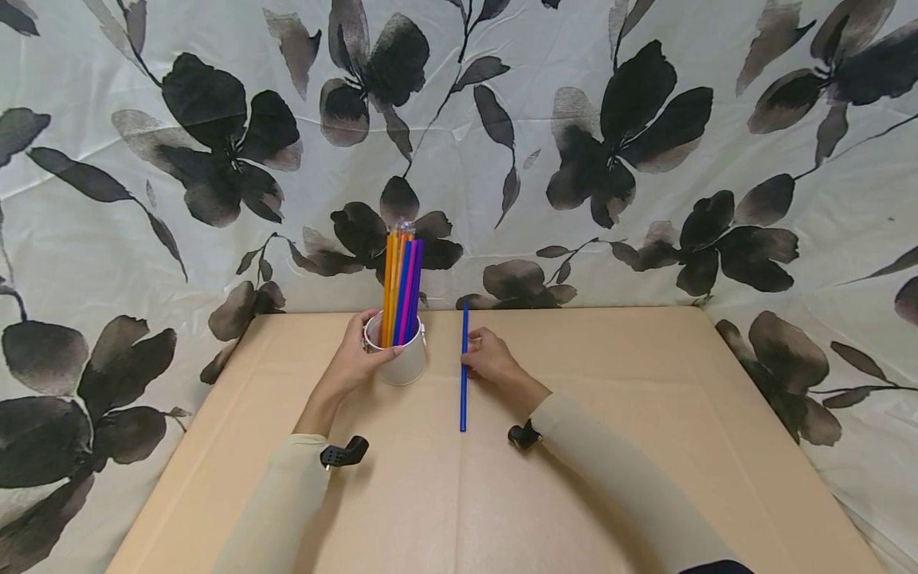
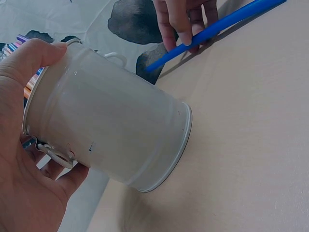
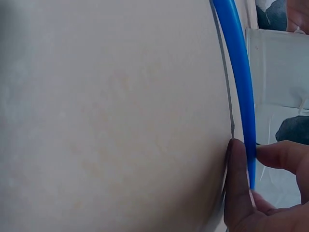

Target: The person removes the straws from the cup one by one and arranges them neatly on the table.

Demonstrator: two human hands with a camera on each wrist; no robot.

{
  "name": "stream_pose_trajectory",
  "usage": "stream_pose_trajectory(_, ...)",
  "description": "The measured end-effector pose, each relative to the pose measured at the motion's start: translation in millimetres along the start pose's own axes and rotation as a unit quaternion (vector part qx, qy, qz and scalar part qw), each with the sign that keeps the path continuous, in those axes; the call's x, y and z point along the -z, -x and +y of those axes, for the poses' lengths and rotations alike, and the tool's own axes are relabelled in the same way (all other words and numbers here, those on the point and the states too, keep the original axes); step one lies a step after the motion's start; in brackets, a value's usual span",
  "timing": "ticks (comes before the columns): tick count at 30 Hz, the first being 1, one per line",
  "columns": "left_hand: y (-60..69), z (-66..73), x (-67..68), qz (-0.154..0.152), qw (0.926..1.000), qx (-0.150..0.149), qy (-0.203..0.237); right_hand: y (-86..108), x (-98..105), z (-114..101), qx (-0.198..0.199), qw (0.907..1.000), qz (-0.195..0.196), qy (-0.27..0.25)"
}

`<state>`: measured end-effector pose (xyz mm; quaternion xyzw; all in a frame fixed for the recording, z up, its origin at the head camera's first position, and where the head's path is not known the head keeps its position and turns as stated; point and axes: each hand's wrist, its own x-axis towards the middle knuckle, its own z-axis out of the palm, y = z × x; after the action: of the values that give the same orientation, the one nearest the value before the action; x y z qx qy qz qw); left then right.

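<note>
My left hand (image 1: pixel 356 351) grips a small white metal bucket (image 1: pixel 406 367) around its rim, thumb on the near side. Upright in the bucket is a bundle of long straws (image 1: pixel 402 287) in orange, blue, magenta and purple. Just to the right, a single blue straw (image 1: pixel 463 402) lies roughly straight away from me along the tabletop. Finger and thumb of my right hand (image 1: pixel 493 359) pinch this straw near its middle. The left wrist view shows the bucket's plain side (image 2: pixel 111 116) and its wire handle hinge (image 2: pixel 55 154). Most of the right palm is hidden in the right wrist view.
Both hands work near the far edge of a light wood-coloured table (image 1: pixel 588 478). Behind it hangs a white cloth (image 1: pixel 502 199) with dark flower prints, which also shows on both sides. A black strap device (image 1: pixel 344 452) sits on each wrist.
</note>
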<state>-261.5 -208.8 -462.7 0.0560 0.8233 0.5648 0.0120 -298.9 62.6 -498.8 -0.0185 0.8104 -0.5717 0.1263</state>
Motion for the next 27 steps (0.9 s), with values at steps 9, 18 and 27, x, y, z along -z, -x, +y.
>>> stream_pose_trajectory(9,3.5,-1.5,2.1,-0.005,0.9999,-0.008,0.007,9.8,-5,-5,0.027,0.9910,0.021,0.129)
stream_pose_trajectory(18,6.7,-2.0,5.6,-0.014,0.9999,-0.006,0.004,13.7,-7,-5,0.055,0.9855,0.001,0.161)
stream_pose_trajectory(27,9.3,0.0,8.4,-0.018,0.9998,-0.008,0.001,16.7,-6,-4,0.057,0.9858,-0.013,0.157)
